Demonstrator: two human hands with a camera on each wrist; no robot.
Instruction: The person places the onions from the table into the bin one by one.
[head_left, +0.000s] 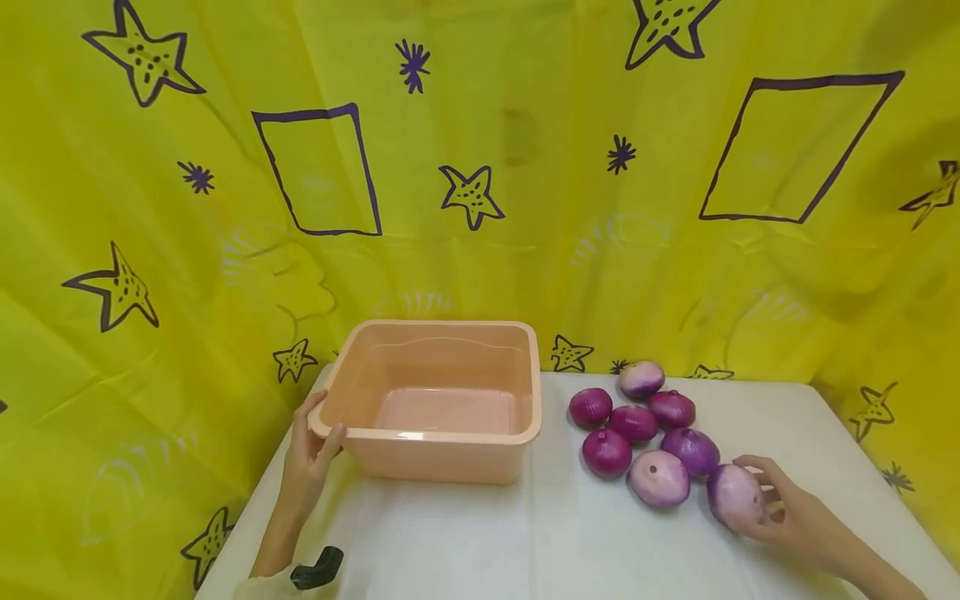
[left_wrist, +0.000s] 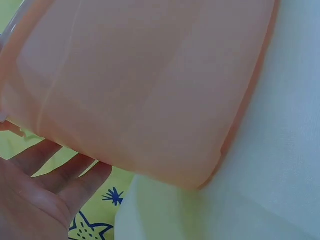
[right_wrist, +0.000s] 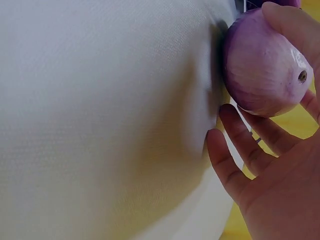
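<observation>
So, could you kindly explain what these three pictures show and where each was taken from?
No machine here: a person works bare-handed, wearing three cameras. The wide picture comes from the head; the close-ups come from each wrist. On the white table stand an empty peach tub and a cluster of seven purple onions. The left hand holds the tub's rim at its corner. The right hand cups the nearest onion, fingers curled around it; it appears to rest on the table.

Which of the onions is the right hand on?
The pale purple onion at the near right end of the cluster, closest to the table's front. The right hand wraps its fingers round it; the other six onions lie untouched, further left and back.
</observation>
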